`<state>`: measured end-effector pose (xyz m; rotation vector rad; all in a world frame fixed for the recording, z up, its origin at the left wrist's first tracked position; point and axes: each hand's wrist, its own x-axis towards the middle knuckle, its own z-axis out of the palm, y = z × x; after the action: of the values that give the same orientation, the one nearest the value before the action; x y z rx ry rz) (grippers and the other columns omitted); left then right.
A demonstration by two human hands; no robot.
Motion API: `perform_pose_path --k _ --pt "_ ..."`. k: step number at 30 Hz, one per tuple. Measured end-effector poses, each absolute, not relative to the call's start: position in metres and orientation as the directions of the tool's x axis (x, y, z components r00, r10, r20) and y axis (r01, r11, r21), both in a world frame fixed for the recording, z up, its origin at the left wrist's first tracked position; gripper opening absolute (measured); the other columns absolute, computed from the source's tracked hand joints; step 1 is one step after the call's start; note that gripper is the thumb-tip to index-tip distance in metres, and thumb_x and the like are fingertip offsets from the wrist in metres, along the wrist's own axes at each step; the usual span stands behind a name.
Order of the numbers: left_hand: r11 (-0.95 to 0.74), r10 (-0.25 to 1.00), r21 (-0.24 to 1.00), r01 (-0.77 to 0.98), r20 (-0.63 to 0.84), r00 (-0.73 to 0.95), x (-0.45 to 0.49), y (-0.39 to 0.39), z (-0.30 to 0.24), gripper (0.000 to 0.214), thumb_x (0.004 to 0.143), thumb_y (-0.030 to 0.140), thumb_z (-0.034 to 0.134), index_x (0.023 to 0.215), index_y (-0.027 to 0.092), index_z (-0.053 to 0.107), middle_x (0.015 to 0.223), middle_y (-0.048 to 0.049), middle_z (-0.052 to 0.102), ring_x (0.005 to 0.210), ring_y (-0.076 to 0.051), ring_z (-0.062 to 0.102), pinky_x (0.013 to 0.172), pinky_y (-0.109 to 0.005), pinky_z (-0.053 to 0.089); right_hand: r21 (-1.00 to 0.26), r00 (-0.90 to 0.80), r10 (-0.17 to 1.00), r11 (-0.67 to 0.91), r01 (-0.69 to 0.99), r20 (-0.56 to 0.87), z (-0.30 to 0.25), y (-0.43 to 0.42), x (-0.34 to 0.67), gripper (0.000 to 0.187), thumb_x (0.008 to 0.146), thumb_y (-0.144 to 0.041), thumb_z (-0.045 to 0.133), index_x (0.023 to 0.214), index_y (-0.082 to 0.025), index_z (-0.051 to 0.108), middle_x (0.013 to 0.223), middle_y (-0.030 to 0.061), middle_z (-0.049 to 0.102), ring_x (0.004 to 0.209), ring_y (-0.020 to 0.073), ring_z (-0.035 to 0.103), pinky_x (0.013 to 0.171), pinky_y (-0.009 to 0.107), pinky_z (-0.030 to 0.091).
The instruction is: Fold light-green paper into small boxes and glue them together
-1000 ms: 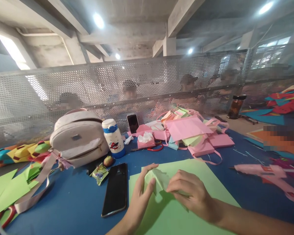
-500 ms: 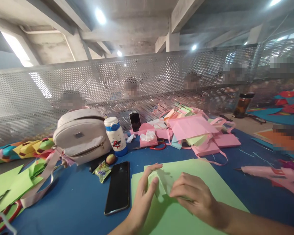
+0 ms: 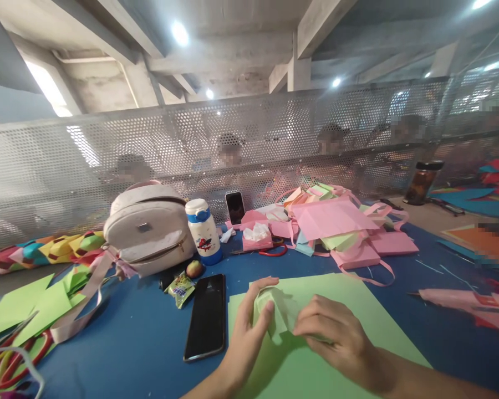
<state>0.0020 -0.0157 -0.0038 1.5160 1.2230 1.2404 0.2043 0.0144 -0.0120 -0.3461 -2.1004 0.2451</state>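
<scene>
My left hand [image 3: 249, 327] and my right hand [image 3: 336, 338] both grip a small folded piece of light green paper [image 3: 278, 310], held just above a large green paper sheet [image 3: 349, 310] on the blue table. The left thumb and fingers pinch its left side. The right hand's fingers curl over its right side. A black phone [image 3: 207, 316] lies face up just left of my left hand.
A beige backpack [image 3: 147, 230], a white and blue bottle [image 3: 203, 231], a standing phone [image 3: 235, 208] and a pile of pink and green paper pieces [image 3: 336, 221] sit further back. Red scissors [image 3: 270, 250] lie by the pile. People sit behind a perforated metal screen [image 3: 274, 138]. A pink glue gun [image 3: 469, 302] lies right.
My hands have kept hold of the folded paper, with small finger shifts. The view has drifted, so everything sits slightly more to the right.
</scene>
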Motion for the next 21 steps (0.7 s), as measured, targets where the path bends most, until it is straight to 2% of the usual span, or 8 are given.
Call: perform_pose_path --k 5,11,14,16,18,21 --pt "-0.206 0.977 0.958 0.200 0.189 0.101 0.000 -0.016 -0.002 0.041 0.096 0.052 0.046 0.123 0.026 0.062 0.132 -0.0062 0.061 0.129 -0.029 0.048 0.113 -0.043 0.033 -0.328 -0.492 0.346 0.936 0.126 0.799 -0.013 0.016 0.204 0.013 0.095 -0.009 0.055 0.100 -0.019 0.062 0.083 0.0033 0.067 0.076 0.0145 0.061 0.071 0.026 0.047" --pt "-0.253 0.938 0.955 0.151 0.205 0.280 -0.013 -0.012 -0.001 0.050 0.098 0.054 0.039 0.139 0.028 0.049 0.150 -0.0057 0.045 0.143 -0.030 0.033 0.121 -0.047 0.019 -0.379 -0.447 0.395 0.916 0.128 0.803 -0.008 0.020 0.207 0.012 0.094 -0.010 0.058 0.099 -0.019 0.063 0.083 0.0038 0.066 0.076 0.0153 0.062 0.070 0.026 0.048" --pt "-0.296 0.890 0.946 0.133 0.223 0.398 -0.022 -0.007 -0.004 0.063 0.092 0.057 0.051 0.148 0.030 0.038 0.157 -0.0072 0.035 0.146 -0.034 0.028 0.121 -0.050 0.019 -0.404 -0.397 0.432 0.901 0.157 0.810 -0.004 0.025 0.209 0.011 0.093 -0.010 0.059 0.095 -0.020 0.064 0.082 0.0025 0.066 0.076 0.0153 0.063 0.071 0.027 0.048" --pt "-0.321 0.870 0.934 0.154 0.227 0.437 -0.023 -0.005 -0.008 0.075 0.087 0.051 0.064 0.151 0.031 0.030 0.160 -0.0078 0.030 0.148 -0.035 0.023 0.121 -0.051 0.017 -0.423 -0.359 0.461 0.887 0.184 0.811 -0.001 0.028 0.211 0.010 0.093 -0.012 0.060 0.092 -0.021 0.064 0.080 0.0014 0.067 0.076 0.0157 0.064 0.073 0.028 0.047" --pt "-0.342 0.871 0.923 0.178 0.241 0.428 -0.022 -0.003 -0.011 0.075 0.086 0.042 0.069 0.150 0.031 0.032 0.159 -0.0089 0.032 0.148 -0.034 0.024 0.122 -0.051 0.016 -0.441 -0.330 0.484 0.875 0.200 0.811 0.000 0.031 0.212 0.009 0.093 -0.014 0.061 0.089 -0.021 0.064 0.079 0.0008 0.067 0.076 0.0161 0.064 0.073 0.029 0.047" --pt "-0.367 0.888 0.921 0.133 0.304 0.345 -0.019 0.000 -0.012 0.053 0.089 0.036 0.066 0.139 0.026 0.049 0.148 -0.0115 0.047 0.142 -0.031 0.037 0.120 -0.050 0.024 -0.453 -0.307 0.496 0.868 0.204 0.812 0.001 0.033 0.212 0.009 0.093 -0.014 0.062 0.088 -0.021 0.064 0.078 0.0005 0.067 0.074 0.0162 0.062 0.071 0.029 0.046"
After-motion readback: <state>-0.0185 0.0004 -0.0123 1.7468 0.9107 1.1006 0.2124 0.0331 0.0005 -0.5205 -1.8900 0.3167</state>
